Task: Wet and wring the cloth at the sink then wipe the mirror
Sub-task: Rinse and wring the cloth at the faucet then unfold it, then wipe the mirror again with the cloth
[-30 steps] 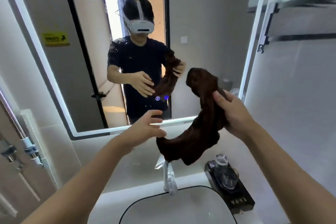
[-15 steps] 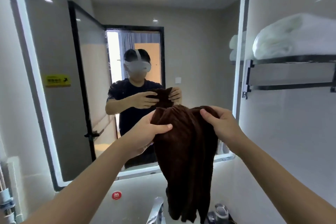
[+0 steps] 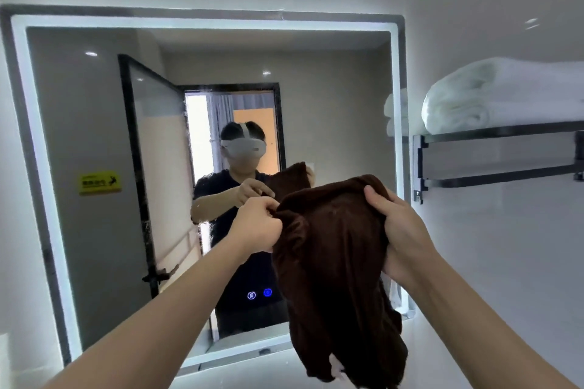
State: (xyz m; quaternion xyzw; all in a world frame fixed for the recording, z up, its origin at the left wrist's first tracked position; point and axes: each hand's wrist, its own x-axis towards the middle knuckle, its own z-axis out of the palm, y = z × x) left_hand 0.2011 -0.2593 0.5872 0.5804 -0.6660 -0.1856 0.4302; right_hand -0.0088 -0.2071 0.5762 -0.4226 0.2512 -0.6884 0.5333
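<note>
Head-worn view, facing mirror [image 3: 94, 123] closely, level

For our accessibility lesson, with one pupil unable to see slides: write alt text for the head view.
A person holds a dark brown cloth up before a lit-edged mirror, the left hand pinching its top edge and the right hand gripping the other side. Folded white towels lie on a black rack at right.

cloth [image 3: 335, 262] held up before mirror [image 3: 94, 110], towels [image 3: 505, 95] on rack [image 3: 493, 155] to its right
</note>
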